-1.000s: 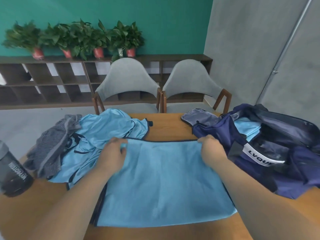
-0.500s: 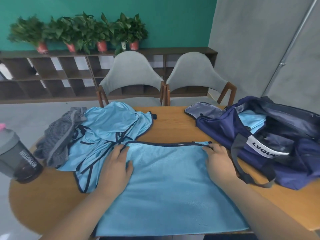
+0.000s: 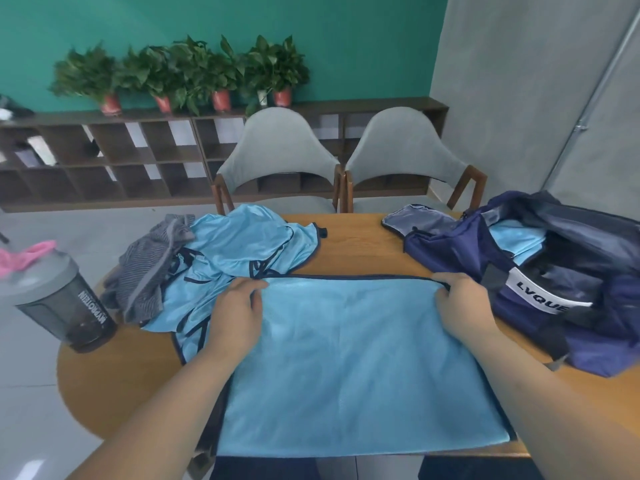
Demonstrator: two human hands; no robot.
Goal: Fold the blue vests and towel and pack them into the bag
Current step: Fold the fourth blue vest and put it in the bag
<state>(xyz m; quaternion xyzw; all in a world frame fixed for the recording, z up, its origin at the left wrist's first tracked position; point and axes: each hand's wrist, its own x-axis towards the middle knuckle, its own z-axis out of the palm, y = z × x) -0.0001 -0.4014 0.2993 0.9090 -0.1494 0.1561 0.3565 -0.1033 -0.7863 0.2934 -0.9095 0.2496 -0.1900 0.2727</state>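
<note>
Far hem corners of flat blue vest are pinched by left hand and right hand. Vest is spread flat at bench centre. At 10 o'clock, crumpled vests and grey striped towel are piled. Open bag is set at 2 o'clock, blue fabric inside.
</note>
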